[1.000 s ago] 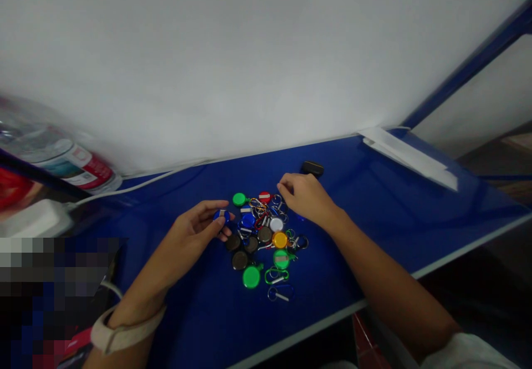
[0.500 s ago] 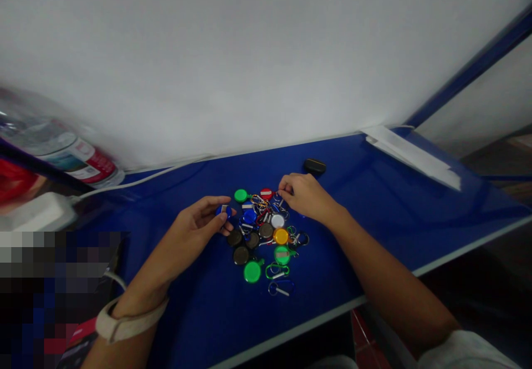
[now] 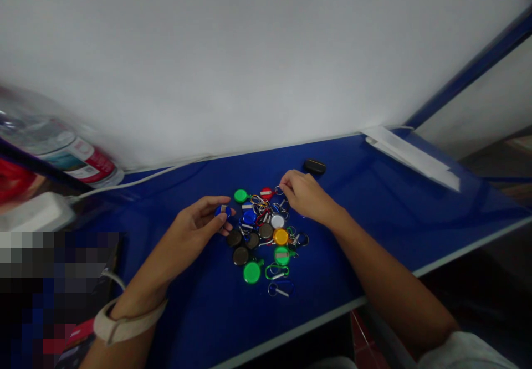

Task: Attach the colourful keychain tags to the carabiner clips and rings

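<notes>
Two bare hands are at work over a glossy blue surface (image 3: 394, 191). At far left, a clear plastic water bottle (image 3: 54, 147) with a red-and-white label sits blurred near the edge, and a white power adapter (image 3: 33, 214) trails a white cable (image 3: 137, 179) along the back of the surface. Next comes the left hand (image 3: 195, 227), a beige fabric wristband (image 3: 124, 319) around its wrist, its grip closed between thumb and fingers on a blue round key tag (image 3: 222, 211). Just right of it sits a loose heap of key tags (image 3: 261, 230) in green, red, white, orange, blue and black, tangled with carabiner clips (image 3: 276, 272). The right hand (image 3: 307, 194) hangs at the heap's upper edge, its grip pinching a small wire ring (image 3: 278, 190). Slightly further right lies a black oval case (image 3: 314, 166).
</notes>
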Motion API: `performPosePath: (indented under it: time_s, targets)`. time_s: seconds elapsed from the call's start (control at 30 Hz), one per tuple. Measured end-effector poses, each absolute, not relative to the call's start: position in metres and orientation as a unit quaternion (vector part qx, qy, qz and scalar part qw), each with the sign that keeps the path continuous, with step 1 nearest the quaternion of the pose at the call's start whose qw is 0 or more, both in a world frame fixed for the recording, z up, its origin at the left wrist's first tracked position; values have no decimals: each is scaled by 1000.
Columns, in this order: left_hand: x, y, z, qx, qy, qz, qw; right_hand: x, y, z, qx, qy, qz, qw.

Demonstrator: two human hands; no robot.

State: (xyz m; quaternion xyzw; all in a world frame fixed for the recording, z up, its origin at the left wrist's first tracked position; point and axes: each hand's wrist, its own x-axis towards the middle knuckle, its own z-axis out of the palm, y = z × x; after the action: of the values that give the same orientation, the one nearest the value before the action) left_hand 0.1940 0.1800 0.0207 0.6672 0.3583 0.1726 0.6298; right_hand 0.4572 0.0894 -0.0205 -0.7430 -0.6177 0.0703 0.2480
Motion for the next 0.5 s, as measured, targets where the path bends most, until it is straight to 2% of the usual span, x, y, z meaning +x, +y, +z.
performPosePath:
  time_s: [0.33,0.5]
  targets:
    - [194,181,18,674,355,171,625,457,91,-18,-747,-582,62,315]
    - [194,181,17,700,366,177,587,452,91,-13,-729,-582,85,350]
